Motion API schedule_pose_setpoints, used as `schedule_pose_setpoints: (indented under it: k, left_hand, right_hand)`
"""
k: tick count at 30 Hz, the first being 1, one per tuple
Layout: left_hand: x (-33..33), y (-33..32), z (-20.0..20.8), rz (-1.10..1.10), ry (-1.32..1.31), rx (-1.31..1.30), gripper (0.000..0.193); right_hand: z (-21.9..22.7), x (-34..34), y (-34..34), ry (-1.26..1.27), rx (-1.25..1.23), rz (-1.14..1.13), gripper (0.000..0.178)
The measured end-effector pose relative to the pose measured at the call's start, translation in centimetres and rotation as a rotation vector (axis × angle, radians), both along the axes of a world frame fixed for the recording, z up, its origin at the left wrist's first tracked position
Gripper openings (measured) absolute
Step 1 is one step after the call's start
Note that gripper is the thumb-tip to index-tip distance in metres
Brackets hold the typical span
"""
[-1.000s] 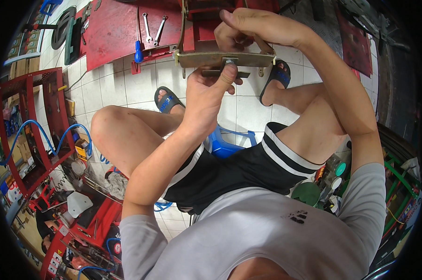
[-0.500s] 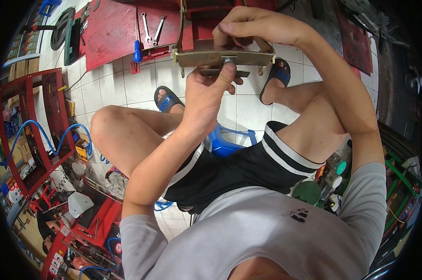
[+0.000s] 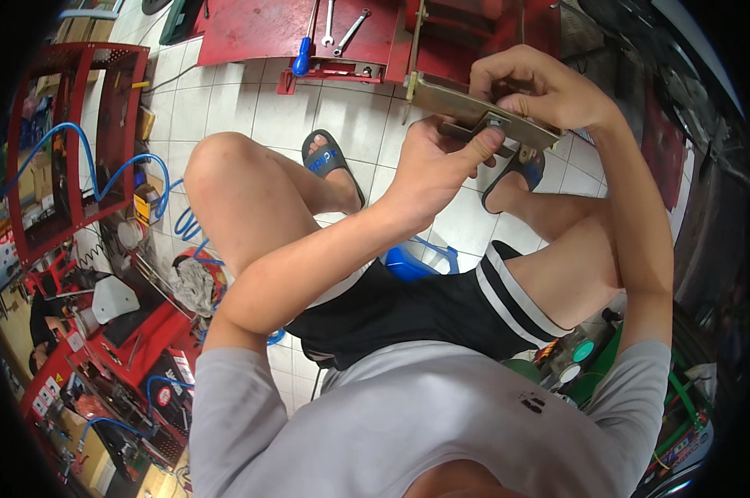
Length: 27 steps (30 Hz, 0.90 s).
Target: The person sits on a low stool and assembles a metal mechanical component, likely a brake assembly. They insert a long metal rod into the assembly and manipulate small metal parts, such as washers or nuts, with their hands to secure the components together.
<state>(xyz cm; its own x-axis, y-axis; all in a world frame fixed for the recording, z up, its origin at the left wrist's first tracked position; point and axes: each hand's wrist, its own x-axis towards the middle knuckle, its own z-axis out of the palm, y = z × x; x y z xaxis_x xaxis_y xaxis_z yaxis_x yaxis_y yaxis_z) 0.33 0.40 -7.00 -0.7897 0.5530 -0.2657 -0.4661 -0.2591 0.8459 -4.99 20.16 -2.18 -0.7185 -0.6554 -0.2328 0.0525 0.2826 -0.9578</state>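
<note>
A brownish-gold metal bracket [image 3: 451, 99] with a long flat bar hangs in front of me, its right end tilted down. My left hand [image 3: 443, 173] grips a small flat metal plate [image 3: 458, 131] under the bar. The left thumb presses beside a bolt [image 3: 494, 123] at the bar's middle; the other fingers curl below. My right hand [image 3: 549, 91] is bent over the bar's far side, thumb and fingers closed together near the bolt. What its fingertips hold, if anything, is hidden behind the bar.
A red bench surface [image 3: 250, 29] ahead carries a blue-handled screwdriver [image 3: 302, 58] and two wrenches, one a combination wrench [image 3: 351, 33]. A blue stool [image 3: 408, 261] stands between my legs on white floor tiles. To the left are a red metal frame [image 3: 76, 141] and a coiled blue hose [image 3: 130, 166].
The view has shifted, so the bench and hands sit differently in it. The bracket has gone from nearly level to tilted. My right hand has come lower, closer to the bolt.
</note>
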Motion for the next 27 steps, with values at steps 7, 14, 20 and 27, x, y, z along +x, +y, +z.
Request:
schedule_pose_setpoints:
  k: [7,14,20,27]
  left_hand:
    - [0.14,0.26,-0.31,0.056,-0.028,0.061,0.031]
    - [0.51,0.76,0.41,0.077,-0.074,0.161,0.025]
    - [0.58,0.55,0.45,0.095,-0.008,0.107,0.022]
    - [0.77,0.4,0.65,0.11,-0.029,0.112,0.021]
  right_hand:
    - [0.12,-0.69,-0.24,-0.034,-0.087,0.111,0.017]
    - [0.27,-0.49,-0.21,-0.034,-0.046,0.054,0.028]
    - [0.2,-0.82,-0.3,-0.057,-0.081,0.078,0.027]
    - [0.46,-0.7,-0.83,-0.045,-0.023,0.081,0.023]
